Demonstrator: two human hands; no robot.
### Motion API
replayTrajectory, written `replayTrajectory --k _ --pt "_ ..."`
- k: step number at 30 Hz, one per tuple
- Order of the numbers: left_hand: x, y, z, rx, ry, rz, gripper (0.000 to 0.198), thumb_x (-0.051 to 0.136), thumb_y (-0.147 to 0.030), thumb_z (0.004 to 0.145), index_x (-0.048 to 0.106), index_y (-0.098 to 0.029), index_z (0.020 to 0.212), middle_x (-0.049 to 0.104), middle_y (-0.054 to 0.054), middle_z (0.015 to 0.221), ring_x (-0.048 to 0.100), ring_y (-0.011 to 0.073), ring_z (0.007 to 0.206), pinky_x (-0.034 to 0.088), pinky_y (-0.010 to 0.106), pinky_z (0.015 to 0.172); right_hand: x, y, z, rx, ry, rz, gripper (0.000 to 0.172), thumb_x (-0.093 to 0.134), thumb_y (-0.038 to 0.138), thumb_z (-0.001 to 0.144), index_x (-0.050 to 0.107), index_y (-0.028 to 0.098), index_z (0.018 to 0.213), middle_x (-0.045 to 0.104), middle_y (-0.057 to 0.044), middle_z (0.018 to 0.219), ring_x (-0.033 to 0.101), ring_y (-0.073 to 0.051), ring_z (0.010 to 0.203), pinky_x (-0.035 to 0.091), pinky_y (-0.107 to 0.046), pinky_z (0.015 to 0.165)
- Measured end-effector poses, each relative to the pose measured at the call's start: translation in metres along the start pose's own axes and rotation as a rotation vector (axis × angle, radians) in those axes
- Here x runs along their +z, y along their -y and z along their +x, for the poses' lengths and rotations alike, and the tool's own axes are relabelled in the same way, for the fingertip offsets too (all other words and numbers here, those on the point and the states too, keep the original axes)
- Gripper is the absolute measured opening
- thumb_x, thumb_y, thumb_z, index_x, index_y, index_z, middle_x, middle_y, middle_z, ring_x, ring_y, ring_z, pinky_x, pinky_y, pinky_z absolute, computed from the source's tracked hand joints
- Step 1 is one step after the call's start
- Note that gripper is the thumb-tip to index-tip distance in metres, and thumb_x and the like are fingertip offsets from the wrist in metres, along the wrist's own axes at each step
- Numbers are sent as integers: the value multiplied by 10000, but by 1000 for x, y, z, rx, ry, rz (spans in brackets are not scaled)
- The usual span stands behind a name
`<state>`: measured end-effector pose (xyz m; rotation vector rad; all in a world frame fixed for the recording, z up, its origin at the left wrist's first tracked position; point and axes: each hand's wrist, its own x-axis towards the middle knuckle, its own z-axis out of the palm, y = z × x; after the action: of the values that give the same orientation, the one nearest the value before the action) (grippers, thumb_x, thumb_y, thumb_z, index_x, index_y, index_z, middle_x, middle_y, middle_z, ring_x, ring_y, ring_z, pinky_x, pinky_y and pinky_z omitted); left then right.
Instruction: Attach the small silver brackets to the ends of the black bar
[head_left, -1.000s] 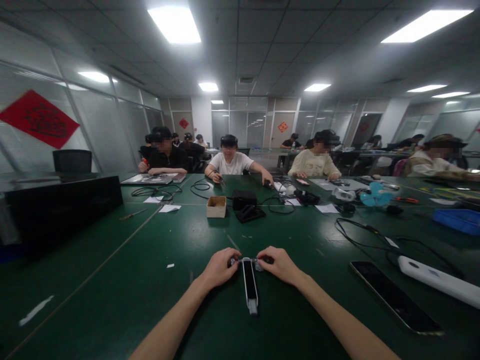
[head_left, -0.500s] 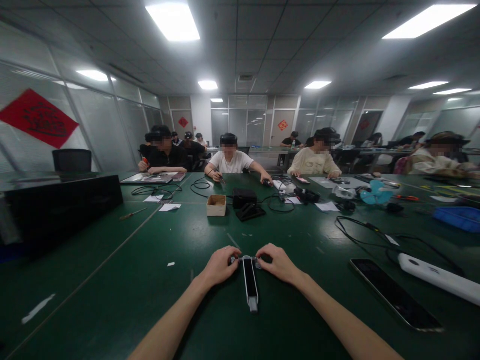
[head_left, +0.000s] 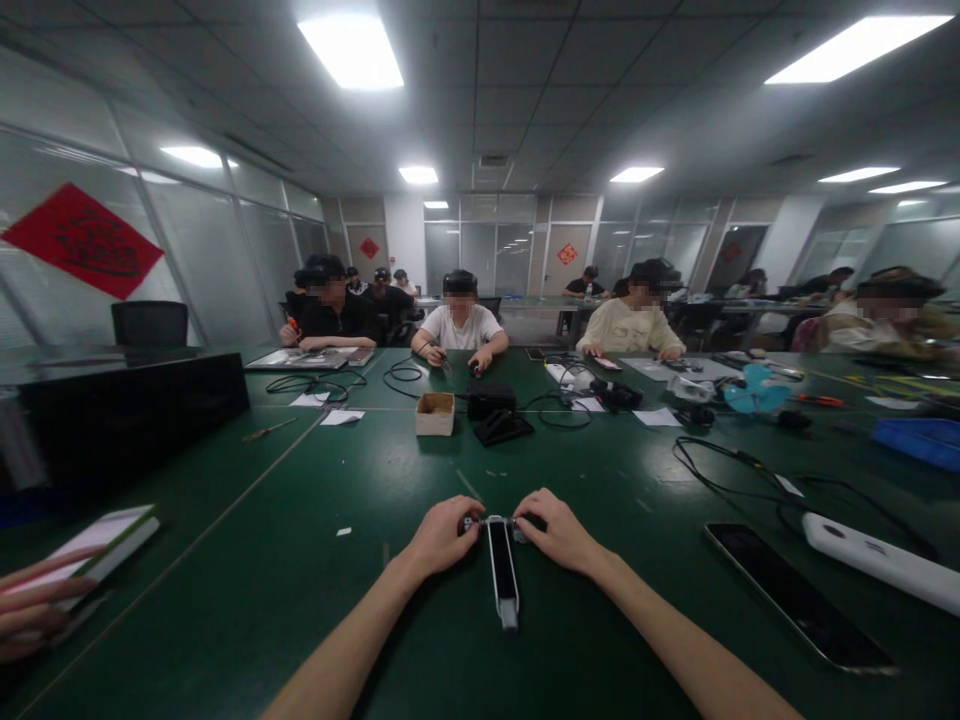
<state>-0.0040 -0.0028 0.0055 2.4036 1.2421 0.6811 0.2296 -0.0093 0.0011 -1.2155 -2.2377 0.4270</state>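
On the green table, straight ahead of me, lies a narrow device (head_left: 502, 570) with a black face, a white rim and a grey near end. Small grey parts stick out at both sides of its far end. My left hand (head_left: 441, 535) is closed, its fingertips pinching the part on the left side. On the opposite side, my right hand (head_left: 559, 530) pinches the other part between thumb and fingers. The fingers hide much of both parts, and their exact kind is unclear.
At right lie a black phone (head_left: 799, 600), a white elongated case (head_left: 885, 565) and black cables (head_left: 720, 455). Farther off stand an open box (head_left: 435, 414) and a blue fan (head_left: 757, 390). Another person's hand (head_left: 37, 600) holds a white-and-green box (head_left: 112, 540) at left.
Another person's hand with a white-and-green box has come in from the left edge. Across the table, a person in white has drawn one arm inward. My hands stay at the device, with slight finger shifts.
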Motion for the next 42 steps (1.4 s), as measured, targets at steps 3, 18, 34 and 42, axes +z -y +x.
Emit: replayTrajectory --k 3,18,34,42 --pt "-2 -1 -1 8 -4 -5 221 503 -201 812 618 -164 998 643 44 925 589 175 817 467 285 754 -1 3 0 9 4 17 202 465 288 889 649 206 877 613 -52 947 520 -187 932 432 -331 827" --pt "-1 0 0 14 4 -3 233 494 -211 825 612 -166 1020 638 45 939 586 172 812 465 287 753 -3 5 -2 50 45 32 166 497 307 874 625 208 911 572 -54 1041 504 -190 983 440 -335 851" --pt "1 2 0 22 -10 -13 232 502 -198 820 612 -169 1022 638 40 938 585 167 816 459 279 753 -3 4 -2 35 -10 52 137 521 251 845 607 201 939 565 -56 1061 501 -196 1016 428 -354 880" --pt "1 2 0 37 -22 -10 216 509 -183 813 616 -171 1000 641 33 922 587 158 784 456 263 717 -1 -2 -2 7 -22 38 159 516 212 837 628 197 948 561 -63 1088 495 -195 1040 425 -367 909"
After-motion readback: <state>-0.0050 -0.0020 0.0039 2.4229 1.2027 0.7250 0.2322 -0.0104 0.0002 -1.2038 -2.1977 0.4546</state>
